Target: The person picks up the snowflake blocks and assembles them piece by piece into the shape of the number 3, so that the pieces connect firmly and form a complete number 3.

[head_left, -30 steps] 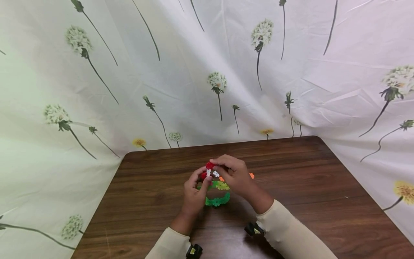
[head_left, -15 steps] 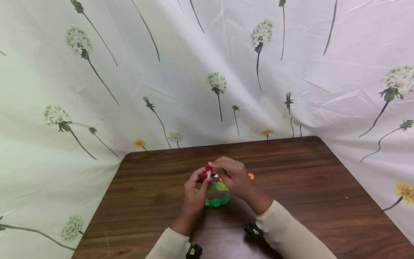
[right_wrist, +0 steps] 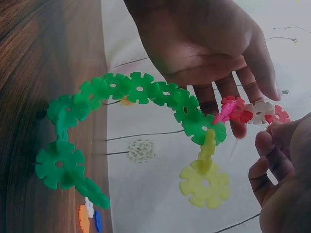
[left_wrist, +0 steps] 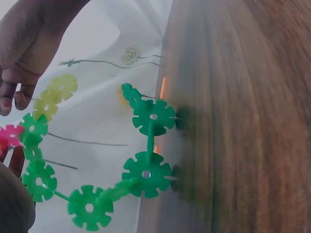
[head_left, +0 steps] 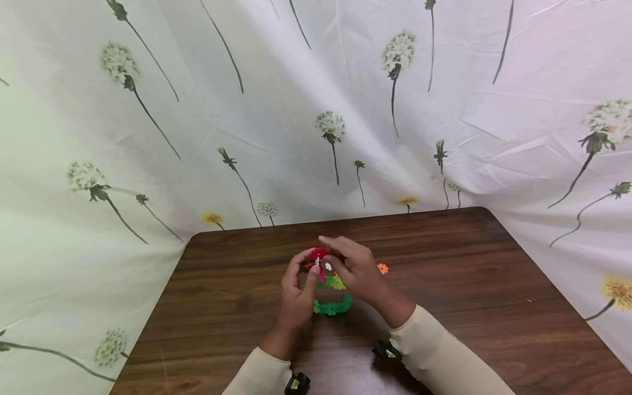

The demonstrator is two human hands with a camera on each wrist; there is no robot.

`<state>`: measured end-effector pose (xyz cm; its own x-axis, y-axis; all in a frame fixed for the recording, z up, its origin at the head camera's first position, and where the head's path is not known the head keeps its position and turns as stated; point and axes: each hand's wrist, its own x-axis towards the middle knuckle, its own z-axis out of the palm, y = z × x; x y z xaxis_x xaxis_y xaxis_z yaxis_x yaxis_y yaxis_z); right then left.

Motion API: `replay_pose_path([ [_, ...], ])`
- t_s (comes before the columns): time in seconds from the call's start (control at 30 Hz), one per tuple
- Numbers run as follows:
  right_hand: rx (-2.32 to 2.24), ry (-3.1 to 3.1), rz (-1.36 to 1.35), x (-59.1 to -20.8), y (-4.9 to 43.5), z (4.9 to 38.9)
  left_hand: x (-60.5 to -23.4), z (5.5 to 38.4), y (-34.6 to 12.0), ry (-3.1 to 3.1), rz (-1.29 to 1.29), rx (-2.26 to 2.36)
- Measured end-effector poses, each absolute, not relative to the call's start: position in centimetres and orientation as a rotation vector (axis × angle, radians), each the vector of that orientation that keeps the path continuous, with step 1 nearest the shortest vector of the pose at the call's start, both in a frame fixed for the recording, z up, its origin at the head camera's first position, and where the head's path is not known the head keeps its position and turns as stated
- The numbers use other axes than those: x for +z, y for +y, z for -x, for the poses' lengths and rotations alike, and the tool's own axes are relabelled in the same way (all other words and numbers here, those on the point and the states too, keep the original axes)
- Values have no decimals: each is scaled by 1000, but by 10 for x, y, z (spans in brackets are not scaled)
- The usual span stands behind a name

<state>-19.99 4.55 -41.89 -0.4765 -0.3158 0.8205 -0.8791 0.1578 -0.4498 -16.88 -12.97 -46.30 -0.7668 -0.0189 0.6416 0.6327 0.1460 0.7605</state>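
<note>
A chain of interlocking flower discs runs from green discs (right_wrist: pixel 139 88) through yellow discs (right_wrist: pixel 204 183) and a pink disc (right_wrist: pixel 225 111) to red and white ones. My left hand (head_left: pixel 295 293) pinches the chain near the white disc (right_wrist: pixel 262 112), thumb in front and fingers behind. At the tip sits a red disc (head_left: pixel 319 253), lying flat in the head view. My right hand (head_left: pixel 359 270) is at this red disc, its index finger lifted over it and its thumb at the right side. The green part (left_wrist: pixel 89 208) hangs in a curve below the hands.
An orange disc (head_left: pixel 383 268) lies on the brown wooden table (head_left: pixel 222 307) right of the hands. White, orange and blue discs (right_wrist: pixel 98 221) show behind the chain in the right wrist view. A flower-print cloth (head_left: pixel 276 109) hangs behind the table.
The red end disc has tipped from its angled position to lie flatter. My right index finger has lifted off it, while my left hand keeps its pinch almost in place.
</note>
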Motion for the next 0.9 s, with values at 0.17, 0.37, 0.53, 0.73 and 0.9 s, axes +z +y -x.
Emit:
replay_pose_path([
  [0.17,1418,-1929,-1096,-420,46,198,-453,170,-127,-1872,550,-1676],
  [0.37,1442,-1942,-1079,-418,45,196,-443,173,-127,-1815,567,-1686],
  [0.53,1465,-1953,-1091,-418,45,196,-441,175,-128,-1779,549,-1688],
  [0.73,1575,-1977,-1069,-418,53,201,-442,176,-130,-1756,542,-1710],
  [0.9,1685,-2010,-937,-421,65,214,-441,176,-132,-1777,533,-1715],
])
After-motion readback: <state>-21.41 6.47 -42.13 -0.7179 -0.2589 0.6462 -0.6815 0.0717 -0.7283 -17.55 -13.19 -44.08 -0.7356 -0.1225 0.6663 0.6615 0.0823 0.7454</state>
